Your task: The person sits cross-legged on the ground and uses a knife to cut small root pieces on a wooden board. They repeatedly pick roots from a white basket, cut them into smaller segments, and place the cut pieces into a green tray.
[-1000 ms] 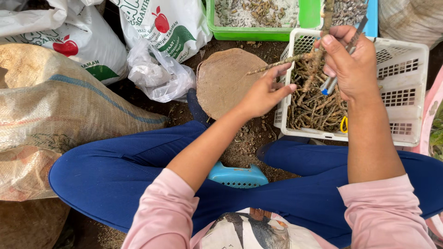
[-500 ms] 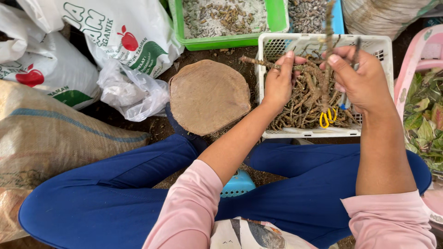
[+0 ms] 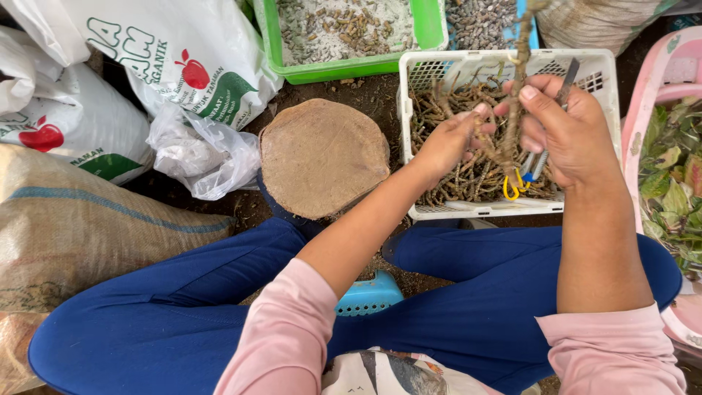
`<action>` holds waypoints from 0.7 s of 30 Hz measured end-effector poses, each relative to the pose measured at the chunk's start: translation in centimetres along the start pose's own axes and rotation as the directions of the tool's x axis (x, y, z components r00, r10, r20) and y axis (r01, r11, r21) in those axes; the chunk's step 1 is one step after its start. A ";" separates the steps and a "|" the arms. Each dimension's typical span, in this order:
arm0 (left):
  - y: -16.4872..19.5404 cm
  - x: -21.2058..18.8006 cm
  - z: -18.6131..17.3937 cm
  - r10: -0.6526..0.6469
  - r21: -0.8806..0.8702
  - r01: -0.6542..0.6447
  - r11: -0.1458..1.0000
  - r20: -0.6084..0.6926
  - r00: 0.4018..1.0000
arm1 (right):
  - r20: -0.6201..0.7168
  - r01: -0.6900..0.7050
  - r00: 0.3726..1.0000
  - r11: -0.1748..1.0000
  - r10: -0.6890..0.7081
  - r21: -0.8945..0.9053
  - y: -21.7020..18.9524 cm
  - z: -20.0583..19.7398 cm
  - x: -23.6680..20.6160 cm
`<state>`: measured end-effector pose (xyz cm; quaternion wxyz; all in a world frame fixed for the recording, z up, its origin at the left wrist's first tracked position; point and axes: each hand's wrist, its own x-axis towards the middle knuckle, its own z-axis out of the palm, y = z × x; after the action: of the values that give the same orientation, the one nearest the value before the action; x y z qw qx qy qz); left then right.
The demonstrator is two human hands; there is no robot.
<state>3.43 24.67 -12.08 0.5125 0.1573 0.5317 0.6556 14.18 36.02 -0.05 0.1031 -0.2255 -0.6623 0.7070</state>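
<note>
My right hand [image 3: 567,132] grips a knobbly brown stem cutting [image 3: 516,80] upright, together with a small knife whose dark blade [image 3: 567,77] sticks up past the fingers. My left hand [image 3: 447,139] reaches over the white slotted basket [image 3: 409,102] and touches the lower part of the same stem with its fingertips. The basket holds several similar brown cuttings [image 3: 461,179] and yellow-handled scissors [image 3: 513,189]. A round wooden chopping block [image 3: 322,157] stands in front of my knees, left of the basket.
A green tray [image 3: 431,36] of chopped pieces lies behind the basket. White printed sacks [image 3: 175,66], a crumpled plastic bag [image 3: 197,153] and a burlap sack [image 3: 80,234] crowd the left. A pink tub [image 3: 654,80] with leaves stands right. A blue stool [image 3: 365,296] is under me.
The view shifted so the basket and block sit lower left in frame. My left hand moved right, down onto the stem that my right hand holds.
</note>
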 end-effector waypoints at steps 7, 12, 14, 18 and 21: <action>0.7 -8.5 -4.4 0.342 -0.084 -0.339 0.937 0.014 0.940 | 0.183 -0.021 0.983 0.994 0.002 0.103 0.8 6.6 -1.4; 1.8 -16.1 -7.2 0.266 -0.122 -0.256 0.959 0.075 0.961 | 0.215 0.002 0.976 0.998 -0.015 0.061 1.1 11.9 -2.7; 2.3 -18.8 -8.1 0.386 0.019 -0.386 0.922 0.004 0.922 | 0.141 0.046 0.988 0.994 -0.059 0.094 1.6 14.6 -3.6; 3.5 -22.8 -9.0 0.449 0.321 -0.385 0.865 -0.154 0.880 | 0.063 0.196 0.976 0.965 -0.209 0.172 2.0 18.9 -5.0; 4.2 -24.9 -9.2 0.412 0.482 -0.277 0.831 -0.201 0.889 | 0.010 0.210 0.976 0.955 -0.217 0.211 2.2 20.8 -5.4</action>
<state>5.00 -0.76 -3.60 0.2498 0.2632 0.6989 0.6164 9.82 14.90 -0.78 0.1911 -0.1290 -0.6065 0.7609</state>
